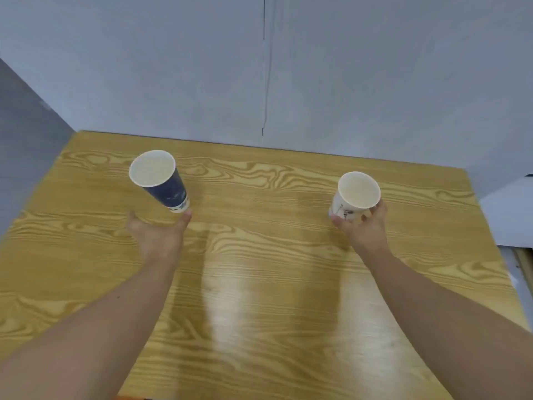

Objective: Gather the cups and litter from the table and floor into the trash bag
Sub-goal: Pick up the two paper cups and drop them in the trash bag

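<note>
A dark blue paper cup (161, 180) stands upright on the wooden table (259, 284), far left. My left hand (157, 235) is just in front of its base, fingers spread, thumb tip touching or nearly touching the bottom edge. A white paper cup (356, 194) with a small print stands at the far right. Around its lower part my right hand (364, 226) is wrapped, thumb on the left side and fingers on the right. Both cups look empty inside. No trash bag is in view.
A grey wall (259, 67) runs right behind the table's far edge, with a thin dark cord (266, 82) hanging down it. A white sheet or board (507, 215) lies past the table's right edge. The table's left edge meets a grey panel.
</note>
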